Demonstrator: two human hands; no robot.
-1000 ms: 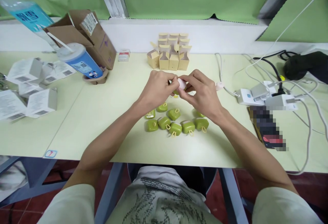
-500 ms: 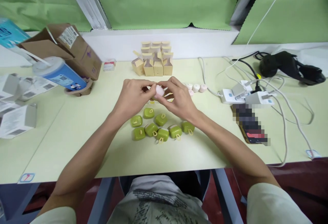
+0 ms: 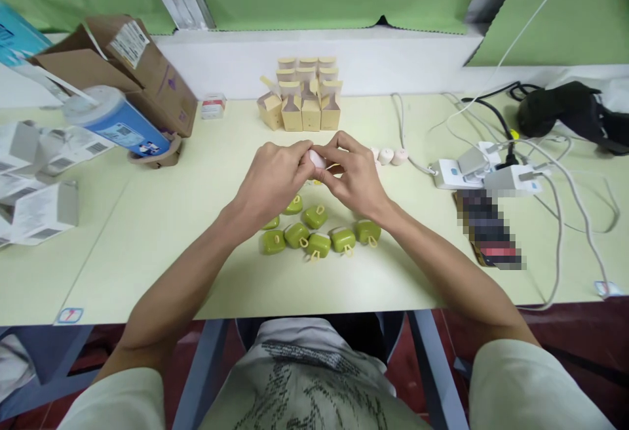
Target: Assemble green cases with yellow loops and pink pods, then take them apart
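Between the fingertips of both hands is a small, rounded, pale pink piece (image 3: 317, 160), mostly covered by the fingers. My left hand (image 3: 278, 174) pinches it from the left, and my right hand (image 3: 358, 173) grips it from the right with thumb and fingers. Just below the hands lie several green rounded cases (image 3: 319, 244) with yellow loops, loosely grouped on the table. A bit of something yellow shows under the fingers, too hidden to name. Beyond my right hand stand a few pale pink pieces (image 3: 386, 155) of similar look, partly covered by that hand.
Small open yellow boxes (image 3: 311, 115) stand in rows near the wall. At the left are a cardboard box (image 3: 162, 89), a blue tub (image 3: 125, 130) and white boxes (image 3: 44, 212). A power strip (image 3: 448, 174) with cables and a phone (image 3: 486, 230) lie at the right.
The view has tipped down slightly, so the table things sit higher in it. Both hands still hold the pink piece, with the fingers closed further over it.
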